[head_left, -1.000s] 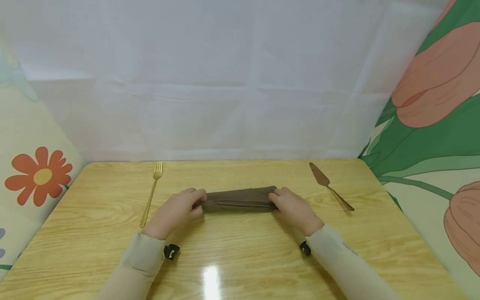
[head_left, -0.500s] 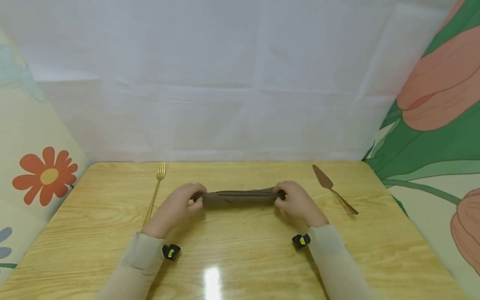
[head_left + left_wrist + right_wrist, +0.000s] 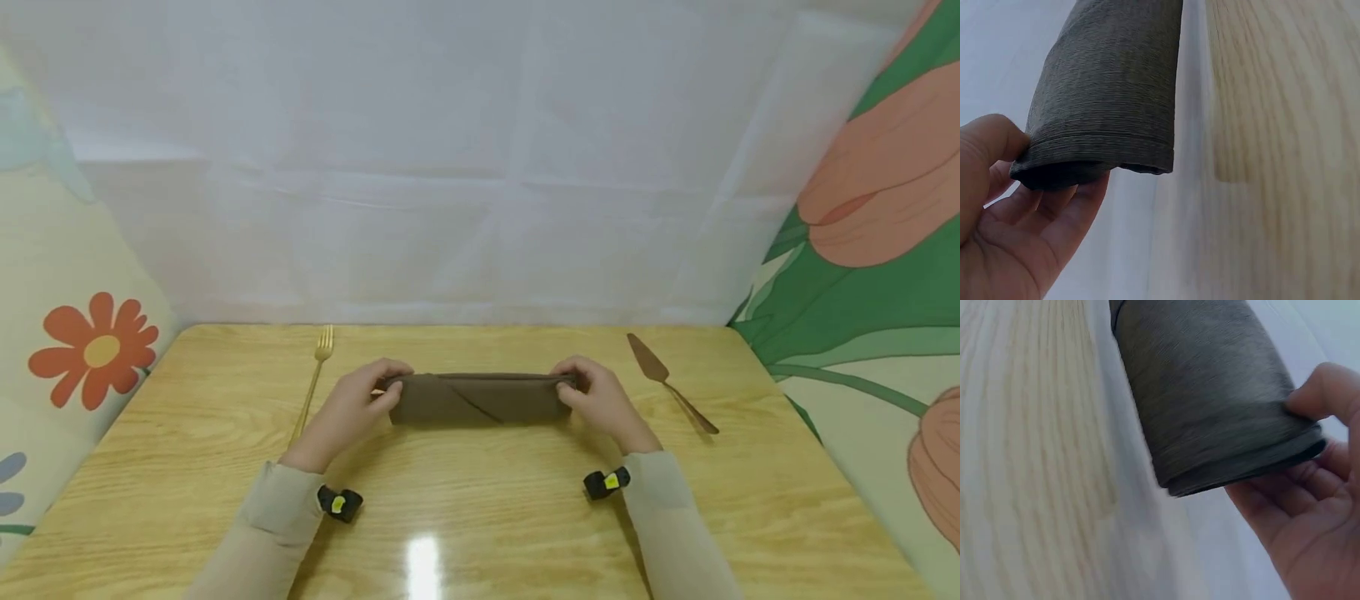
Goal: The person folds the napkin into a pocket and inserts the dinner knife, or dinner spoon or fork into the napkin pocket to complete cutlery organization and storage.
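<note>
A dark grey-brown cloth (image 3: 480, 400), folded into a flat oblong, is held up between both hands with its broad face toward the head camera. My left hand (image 3: 351, 410) pinches its left end, thumb on the near face and fingers behind. At the right end my right hand (image 3: 603, 407) grips it the same way. In the left wrist view the cloth (image 3: 1107, 94) shows an open, layered end above the fingers. The right wrist view shows stacked folds at the other end of the cloth (image 3: 1204, 400), and a slanting fold edge crosses its face in the head view.
On the wooden table (image 3: 465, 508), a gold fork (image 3: 315, 375) lies left of the left hand, its handle end hidden behind the wrist. A copper-coloured cake server (image 3: 663, 375) lies to the right. A white cloth backdrop (image 3: 465, 208) hangs behind the table's far edge.
Both hands have turned the folded cloth from edge-on to upright, so its broad face with the slanting fold now shows. The thumbs have come round to the near side.
</note>
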A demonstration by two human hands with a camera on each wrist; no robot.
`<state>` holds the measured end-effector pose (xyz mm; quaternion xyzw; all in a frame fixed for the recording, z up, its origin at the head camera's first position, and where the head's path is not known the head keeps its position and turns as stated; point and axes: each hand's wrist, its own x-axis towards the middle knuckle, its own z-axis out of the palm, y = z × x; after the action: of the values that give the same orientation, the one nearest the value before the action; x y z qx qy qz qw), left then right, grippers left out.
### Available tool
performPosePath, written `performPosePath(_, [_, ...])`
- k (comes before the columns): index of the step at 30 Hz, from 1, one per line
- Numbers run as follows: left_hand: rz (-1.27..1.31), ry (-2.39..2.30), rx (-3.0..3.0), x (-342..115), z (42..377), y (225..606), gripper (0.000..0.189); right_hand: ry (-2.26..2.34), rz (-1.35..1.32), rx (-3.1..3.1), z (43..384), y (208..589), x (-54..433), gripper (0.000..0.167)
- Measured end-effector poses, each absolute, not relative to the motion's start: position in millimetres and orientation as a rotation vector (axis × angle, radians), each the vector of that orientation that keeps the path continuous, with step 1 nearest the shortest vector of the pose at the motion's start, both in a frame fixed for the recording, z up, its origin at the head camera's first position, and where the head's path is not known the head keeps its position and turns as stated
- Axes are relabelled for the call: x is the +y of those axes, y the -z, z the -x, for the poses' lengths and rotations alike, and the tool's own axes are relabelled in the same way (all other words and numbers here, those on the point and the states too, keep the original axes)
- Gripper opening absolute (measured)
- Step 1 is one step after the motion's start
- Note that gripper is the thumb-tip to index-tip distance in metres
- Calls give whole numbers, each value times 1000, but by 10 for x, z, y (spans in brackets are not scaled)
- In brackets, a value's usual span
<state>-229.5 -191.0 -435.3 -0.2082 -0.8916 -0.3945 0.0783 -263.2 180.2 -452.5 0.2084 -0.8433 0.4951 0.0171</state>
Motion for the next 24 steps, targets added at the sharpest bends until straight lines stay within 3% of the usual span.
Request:
performPosePath(12, [535, 1330, -2751, -1940, 2307, 4342, 28, -1763, -618, -2594, 2728, 4624, 1779, 21])
performPosePath(24, [373, 1519, -2906, -1993, 2328, 4414, 27, -1834, -628, -2769, 2750, 4613, 1824, 41])
